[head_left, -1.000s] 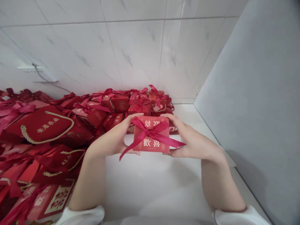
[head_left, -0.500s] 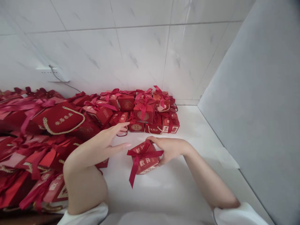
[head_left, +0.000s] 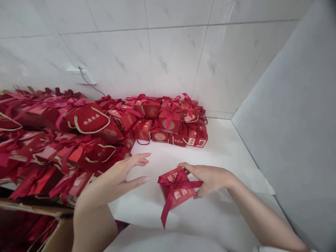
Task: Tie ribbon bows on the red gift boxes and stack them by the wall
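A small red gift box (head_left: 181,196) with a dark red ribbon bow on top is held by my right hand (head_left: 207,179), thumb and fingers gripping its right side. The box is tilted above the white tabletop. To its left, my left hand (head_left: 128,173) is empty, thumb and fingers apart and pointing toward the box without touching it. Behind both hands, similar boxes stand stacked in rows, among them a box with a round gold emblem (head_left: 170,120).
A large pile of red boxes with ribbons and rope handles (head_left: 90,120) fills the left side. At lower left is an open cardboard carton (head_left: 63,231) with red things inside. A tiled wall (head_left: 173,59) with a socket strip (head_left: 82,76) stands behind; a grey panel (head_left: 301,115) borders the right.
The view has turned left and down, bringing the carton into sight. My left hand has drawn back from the stacked boxes; my right hand still holds the gift box, now nearer to me.
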A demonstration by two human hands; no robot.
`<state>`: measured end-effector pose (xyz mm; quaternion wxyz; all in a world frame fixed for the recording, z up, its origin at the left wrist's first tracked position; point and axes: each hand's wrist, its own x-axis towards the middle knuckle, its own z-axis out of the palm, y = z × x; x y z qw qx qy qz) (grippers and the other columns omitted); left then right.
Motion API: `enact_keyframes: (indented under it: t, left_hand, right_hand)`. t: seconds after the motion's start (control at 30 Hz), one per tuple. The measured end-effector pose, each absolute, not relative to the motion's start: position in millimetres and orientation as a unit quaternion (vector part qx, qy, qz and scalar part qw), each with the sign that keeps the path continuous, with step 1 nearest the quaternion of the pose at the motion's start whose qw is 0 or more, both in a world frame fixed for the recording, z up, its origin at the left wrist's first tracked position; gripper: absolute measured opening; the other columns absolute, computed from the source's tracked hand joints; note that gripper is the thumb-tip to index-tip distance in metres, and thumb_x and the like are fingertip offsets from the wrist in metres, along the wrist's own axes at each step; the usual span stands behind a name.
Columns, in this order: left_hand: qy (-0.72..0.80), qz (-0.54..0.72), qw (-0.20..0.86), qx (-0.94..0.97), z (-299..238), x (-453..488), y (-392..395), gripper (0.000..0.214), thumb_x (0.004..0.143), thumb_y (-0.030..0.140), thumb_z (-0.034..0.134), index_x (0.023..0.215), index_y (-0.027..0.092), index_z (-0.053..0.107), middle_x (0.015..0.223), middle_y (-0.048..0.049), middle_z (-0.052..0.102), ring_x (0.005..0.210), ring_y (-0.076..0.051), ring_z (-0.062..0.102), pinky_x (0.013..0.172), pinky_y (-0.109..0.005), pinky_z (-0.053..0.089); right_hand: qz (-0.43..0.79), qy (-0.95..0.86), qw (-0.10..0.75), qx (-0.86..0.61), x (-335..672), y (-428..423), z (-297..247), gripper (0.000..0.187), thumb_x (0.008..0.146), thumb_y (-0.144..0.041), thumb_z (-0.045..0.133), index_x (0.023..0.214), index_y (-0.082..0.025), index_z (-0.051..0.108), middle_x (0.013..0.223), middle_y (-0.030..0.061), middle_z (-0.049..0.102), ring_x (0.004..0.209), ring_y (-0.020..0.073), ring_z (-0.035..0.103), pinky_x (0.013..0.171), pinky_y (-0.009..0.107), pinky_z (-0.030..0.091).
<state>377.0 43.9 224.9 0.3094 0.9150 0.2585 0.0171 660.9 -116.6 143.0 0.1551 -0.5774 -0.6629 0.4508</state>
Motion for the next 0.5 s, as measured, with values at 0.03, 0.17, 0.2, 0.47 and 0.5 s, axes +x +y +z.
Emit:
enact_keyframes:
  t: [0.03,0.17,0.2,0.47,0.5]
  left_hand:
    - [0.266,0.012,0.328,0.907,218.3,372.8,41.4,0.053,0.089,0.048,0.06,0.138,0.032,0.05,0.13,-0.0058,0.063,0.12,-0.024,0.06,0.095,-0.035,0.054]
    - [0.323,0.035,0.346,0.88,193.8,348.2,37.0,0.047,0.09,0.049,0.057,0.134,0.031,0.054,0.12,-0.006,0.068,0.113,-0.024,0.065,0.091,-0.034,0.056]
    - [0.345,0.058,0.335,0.875,188.9,340.3,36.8,0.046,0.089,0.049,0.058,0.131,0.031,0.057,0.116,-0.0057,0.07,0.11,-0.024,0.066,0.09,-0.034,0.056]
    - [0.5,0.586,0.1,0.629,178.3,292.7,48.6,0.035,0.082,0.037,0.07,0.111,0.019,0.066,0.114,-0.0064,0.063,0.101,-0.026,0.064,0.091,-0.039,0.055]
    - [0.522,0.6,0.055,0.604,177.9,287.9,55.3,0.037,0.083,0.037,0.069,0.114,0.017,0.065,0.119,-0.0084,0.06,0.107,-0.028,0.062,0.093,-0.04,0.054]
  right_hand:
    - [0.454,-0.658,0.154,-0.581,662.7,-121.2,142.4,0.09,0.061,-0.028,0.08,0.139,-0.027,0.035,0.112,0.0024,0.065,0.087,0.0234,0.065,0.074,0.029,0.048]
    - [0.441,-0.629,0.158,-0.621,668.9,-136.7,140.6,0.094,0.062,-0.03,0.08,0.143,-0.03,0.032,0.125,0.0043,0.06,0.094,0.0252,0.064,0.077,0.03,0.048]
    - [0.44,-0.623,0.162,-0.627,669.5,-139.5,140.0,0.094,0.062,-0.03,0.08,0.143,-0.03,0.032,0.127,0.0042,0.059,0.096,0.0255,0.064,0.078,0.03,0.049]
    - [0.424,-0.612,0.182,-0.643,669.6,-145.1,128.1,0.108,0.066,-0.044,0.083,0.153,-0.033,0.02,0.15,0.0088,0.041,0.132,0.034,0.046,0.1,0.041,0.047]
    - [0.426,-0.617,0.176,-0.638,672.1,-143.9,127.9,0.112,0.066,-0.046,0.083,0.155,-0.033,0.017,0.153,0.0091,0.036,0.135,0.0343,0.043,0.104,0.043,0.045]
